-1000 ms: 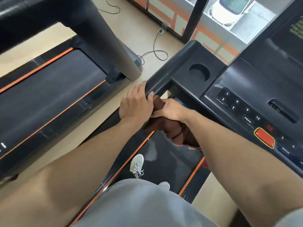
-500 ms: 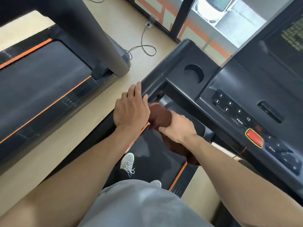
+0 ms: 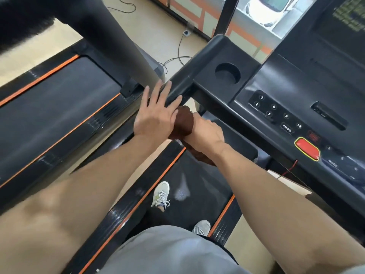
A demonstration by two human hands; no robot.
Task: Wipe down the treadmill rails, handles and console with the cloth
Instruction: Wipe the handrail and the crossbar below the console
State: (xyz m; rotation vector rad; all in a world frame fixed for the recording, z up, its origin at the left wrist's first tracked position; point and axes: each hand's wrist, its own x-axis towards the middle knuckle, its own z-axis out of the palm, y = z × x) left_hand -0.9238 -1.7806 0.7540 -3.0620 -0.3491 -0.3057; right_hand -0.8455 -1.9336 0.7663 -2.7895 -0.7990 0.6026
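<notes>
Right now the person is wiping the handle (image 3: 177,88), the black bar in the middle of the frame that runs up to the console (image 3: 276,107). The left hand (image 3: 156,117) lies flat on the bar, its fingers (image 3: 158,91) straight and spread. The right hand (image 3: 205,133) is curled round the brown cloth (image 3: 182,121), just beside the left hand, and the cloth touches the bar's underside, I think, though the hands hide that spot. So the handle step looks to be in hand. Next, the cloth needs to slide up the bar toward the cup hole (image 3: 227,73) and the buttons (image 3: 274,113), with care near the red stop button (image 3: 307,148).
</notes>
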